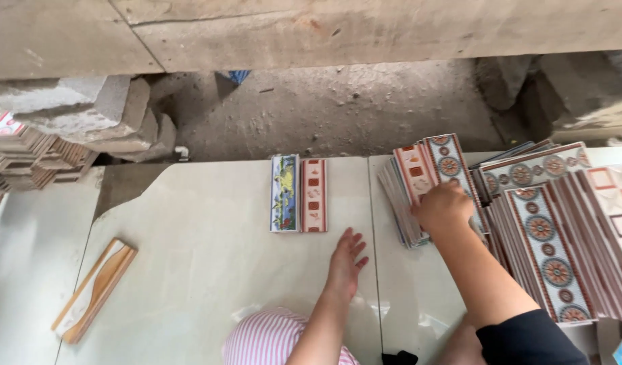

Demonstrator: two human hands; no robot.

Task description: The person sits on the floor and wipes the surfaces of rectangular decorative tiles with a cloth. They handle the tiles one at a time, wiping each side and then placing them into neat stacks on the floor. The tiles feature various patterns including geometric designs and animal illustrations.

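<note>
two border tiles (298, 193) lie side by side on the floor slab (209, 263), left of a leaning tile stack (419, 186). more tile stacks (561, 230) stand right of it; a lone tile (94, 289) lies far left.

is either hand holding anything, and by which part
The right hand grips the leaning stack of border tiles at its near top edge. The left hand holds nothing, resting flat on the floor tile.
</note>
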